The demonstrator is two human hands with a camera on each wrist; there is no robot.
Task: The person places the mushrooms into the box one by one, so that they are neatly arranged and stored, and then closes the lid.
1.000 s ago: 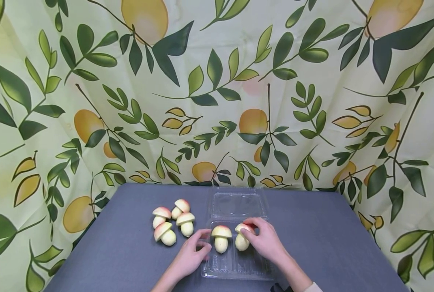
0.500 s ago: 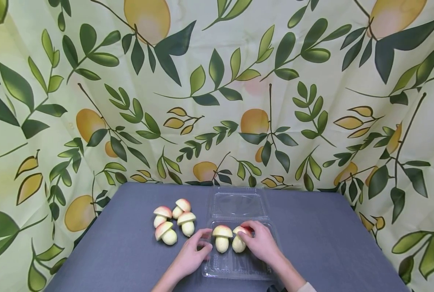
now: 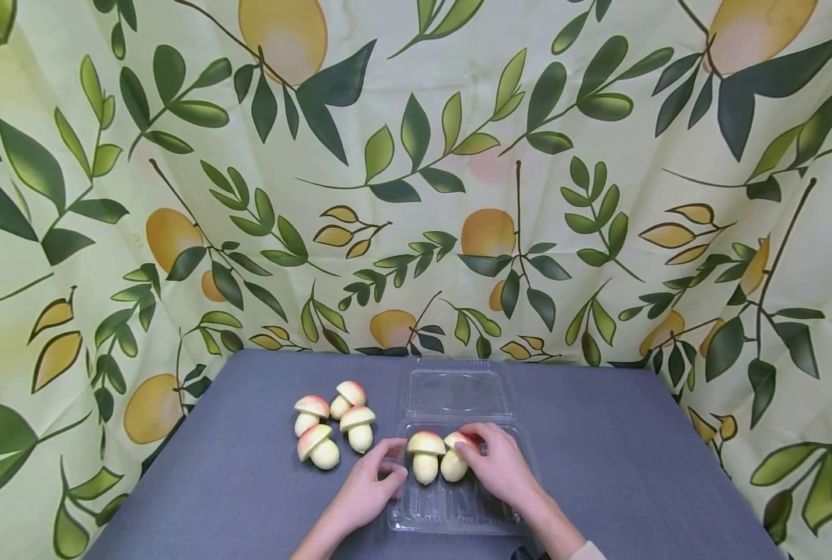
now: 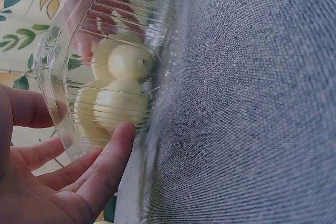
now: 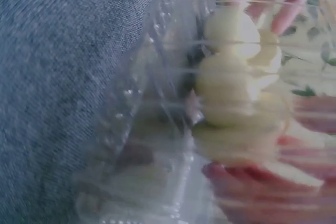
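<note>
A clear plastic clamshell container (image 3: 451,519) lies with its lid folded back. Two cream mushrooms with red-tinged caps are side by side inside it, the left mushroom (image 3: 426,459) and the right mushroom (image 3: 454,465). My right hand (image 3: 500,463) holds the right one by its cap, fingers and thumb around it. At the container's left side, my left hand (image 3: 368,481) grips the wall. In the left wrist view its thumb (image 4: 118,142) presses the outside of the ribbed wall. Through the plastic, the right wrist view shows the rounded mushroom stems (image 5: 226,90), blurred.
Several more mushrooms (image 3: 357,429) sit in a cluster left of the container. The container's lid (image 3: 458,391) lies flat behind it on the grey tabletop (image 3: 598,435). A leaf-and-fruit patterned curtain (image 3: 416,233) hangs around the table's back and sides.
My right hand has moved left with its mushroom, bringing it up against the other one in the container. The left hand has stayed at the container's side.
</note>
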